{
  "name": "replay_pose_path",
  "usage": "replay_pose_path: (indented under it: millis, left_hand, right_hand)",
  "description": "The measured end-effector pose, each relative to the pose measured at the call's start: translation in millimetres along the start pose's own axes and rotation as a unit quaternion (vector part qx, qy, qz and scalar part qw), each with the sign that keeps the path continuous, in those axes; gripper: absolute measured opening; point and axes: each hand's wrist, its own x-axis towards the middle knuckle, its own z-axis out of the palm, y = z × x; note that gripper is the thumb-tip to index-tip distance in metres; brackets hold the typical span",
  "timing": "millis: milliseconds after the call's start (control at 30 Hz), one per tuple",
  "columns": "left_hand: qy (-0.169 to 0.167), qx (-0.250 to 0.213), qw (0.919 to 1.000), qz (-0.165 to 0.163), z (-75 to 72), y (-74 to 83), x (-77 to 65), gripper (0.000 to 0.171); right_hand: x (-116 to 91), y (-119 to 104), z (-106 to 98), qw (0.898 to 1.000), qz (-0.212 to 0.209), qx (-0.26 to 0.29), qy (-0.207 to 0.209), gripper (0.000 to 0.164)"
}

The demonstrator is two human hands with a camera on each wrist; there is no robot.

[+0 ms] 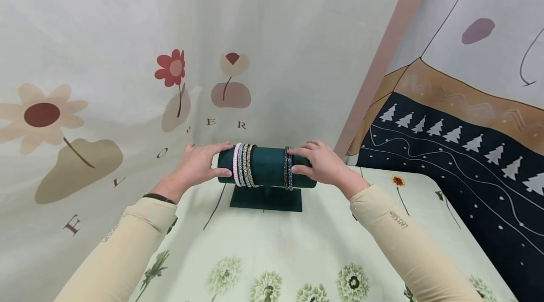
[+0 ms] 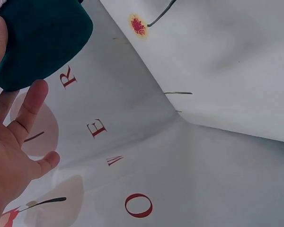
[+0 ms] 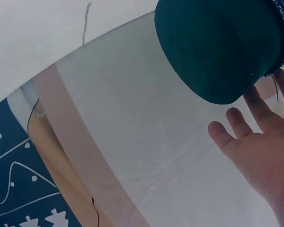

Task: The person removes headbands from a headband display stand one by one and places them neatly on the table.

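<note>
A dark green velvet bracelet stand (image 1: 268, 165), a horizontal roll on a flat base, stands upright on the table. My left hand (image 1: 197, 164) grips the roll's left end, thumb in front and fingers over the top and behind. In the left wrist view, that hand (image 2: 14, 151) has its little finger apart from the roll. Beside it, a pink bracelet (image 1: 235, 165) and several glittering bracelets (image 1: 248, 166) circle the roll. My right hand (image 1: 325, 165) holds the right end, thumb and fingertips at two dark beaded bracelets (image 1: 288, 180). The right wrist view shows fingers (image 3: 258, 111) behind the roll.
A pale tablecloth (image 1: 272, 236) printed with flowers covers the table. Behind it hangs a white curtain (image 1: 297, 56) with flowers and red letters. On the right is a dark blue cloth (image 1: 425, 165) with white trees, beyond the table's rounded edge.
</note>
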Motion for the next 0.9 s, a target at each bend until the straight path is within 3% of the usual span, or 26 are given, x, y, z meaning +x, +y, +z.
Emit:
replay_pose_path:
  millis: [300,567,900]
  left_hand:
    - [-0.003,0.001,1.0,-0.002,0.7,-0.7,-0.4,0.086]
    - [-0.001,-0.003,1.0,-0.001,1.6,-1.0,-1.6,0.085]
    - [-0.002,-0.006,1.0,-0.003,0.5,1.5,-2.3,0.085]
  right_hand:
    - [2.8,-3.7,4.3,1.0,0.009,-0.002,0.008,0.069]
    - [9.4,-11.7,13.3,0.999,0.028,-0.014,-0.005,0.101]
    - [15.9,-12.9,21.3,0.999,0.041,-0.025,0.004,0.108]
